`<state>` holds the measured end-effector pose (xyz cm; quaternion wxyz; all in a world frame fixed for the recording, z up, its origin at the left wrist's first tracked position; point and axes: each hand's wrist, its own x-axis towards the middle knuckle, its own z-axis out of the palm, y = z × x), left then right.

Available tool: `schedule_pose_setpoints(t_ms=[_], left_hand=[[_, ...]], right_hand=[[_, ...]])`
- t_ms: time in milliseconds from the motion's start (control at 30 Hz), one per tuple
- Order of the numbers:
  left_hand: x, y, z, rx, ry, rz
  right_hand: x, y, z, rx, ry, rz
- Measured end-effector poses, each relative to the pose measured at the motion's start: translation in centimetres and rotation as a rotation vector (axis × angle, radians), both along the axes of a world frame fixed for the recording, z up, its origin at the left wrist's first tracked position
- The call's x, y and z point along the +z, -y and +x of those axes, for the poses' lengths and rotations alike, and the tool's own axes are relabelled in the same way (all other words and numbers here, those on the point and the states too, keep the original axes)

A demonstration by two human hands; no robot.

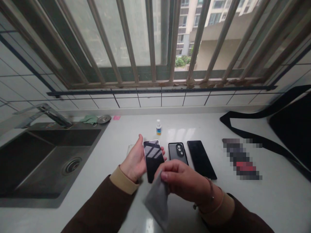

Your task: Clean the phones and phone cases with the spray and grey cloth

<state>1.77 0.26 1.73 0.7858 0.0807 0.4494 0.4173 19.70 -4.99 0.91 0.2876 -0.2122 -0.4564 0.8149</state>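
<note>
My left hand [134, 158] holds a smartphone [153, 158] upright by its edge, with the glossy black screen facing up and reflecting the window. My right hand [181, 179] pinches a grey cloth [157, 202], which hangs down and touches the phone's lower right corner. On the white counter [116, 207] to the right lie a phone in a dark case [178, 153], camera bump up, and a black phone [201, 159]. Behind my left hand, a clear, thin item [130, 149], possibly a phone case, is partly hidden.
A small white bottle [158, 127] stands behind the phones. A steel sink [46, 161] with a faucet [52, 115] lies left. A green rag [89, 119] and a pink note [116, 117] sit at the back. A pixelated object [240, 158] and a black bag with straps [291, 126] lie right.
</note>
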Motion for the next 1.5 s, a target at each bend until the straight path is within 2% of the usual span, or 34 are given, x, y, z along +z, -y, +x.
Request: schedule_pose_setpoints(t_ms=[67, 100, 167, 200, 233, 300, 400, 433, 533, 633, 733, 833, 967, 1100, 1200, 1300, 1400, 1500], left_hand=[[0.4, 0.7, -0.1, -0.031, 0.056, -0.013], [0.5, 1.1, -0.1, -0.069, 0.077, -0.018], [0.5, 1.8, 0.2, -0.162, 0.107, -0.031], [0.3, 2.2, 0.5, -0.205, 0.120, -0.041], [0.0, 2.4, 0.9, -0.240, 0.129, -0.050], [-0.5, 2.6, 1.8, -0.231, 0.145, -0.031], [-0.7, 2.3, 3.0, -0.026, 0.147, 0.044], [-0.5, 2.0, 3.1, 0.024, 0.127, 0.036], [0.3, 0.7, 2.3, 0.008, 0.012, -0.052], [1.0, -0.6, 0.5, 0.013, -0.088, -0.066], [1.3, -1.4, -0.9, 0.031, -0.047, -0.045], [1.2, -1.7, -1.4, 0.013, 0.011, -0.050], [0.5, -1.0, -1.1, 0.000, 0.014, -0.090], [0.1, 0.7, 0.3, -0.038, 0.133, -0.059], [0.4, 2.1, 1.8, -0.030, 0.279, -0.015], [0.8, 3.2, 3.2, 0.016, 0.331, 0.035], [0.8, 3.6, 3.9, 0.045, 0.343, 0.064], [0.4, 3.2, 3.5, 0.036, 0.344, 0.012]], right_hand=[[0.3, -0.5, 0.2, -0.256, -0.078, -0.110], [0.4, -0.9, 0.3, -0.430, -0.080, -0.100], [0.3, -1.6, 0.6, -0.783, 0.043, 0.047], [0.2, -1.9, 0.8, -0.910, 0.178, 0.173], [0.0, -2.1, 0.8, -0.978, 0.333, 0.323], [-0.7, -2.2, 0.7, -0.927, 0.591, 0.665], [-1.8, -1.8, -0.1, -0.662, 0.649, 1.093], [-2.1, -1.6, -0.3, -0.599, 0.636, 1.178], [-2.3, -1.0, -0.8, -0.502, 0.608, 1.323], [-2.0, -0.4, -0.9, -0.420, 0.549, 1.472], [-1.8, 0.1, -1.0, -0.386, 0.515, 1.609], [-1.9, 0.2, -1.2, -0.404, 0.524, 1.667], [-2.1, -0.1, -1.3, -0.460, 0.545, 1.649], [-2.6, -0.9, -1.0, -0.508, 0.636, 1.590], [-3.1, -1.4, -0.7, -0.563, 0.734, 1.545], [-3.3, -1.7, -0.5, -0.636, 0.807, 1.495], [-3.2, -1.7, -0.4, -0.681, 0.831, 1.455], [-3.0, -1.4, -0.6, -0.638, 0.758, 1.504]])
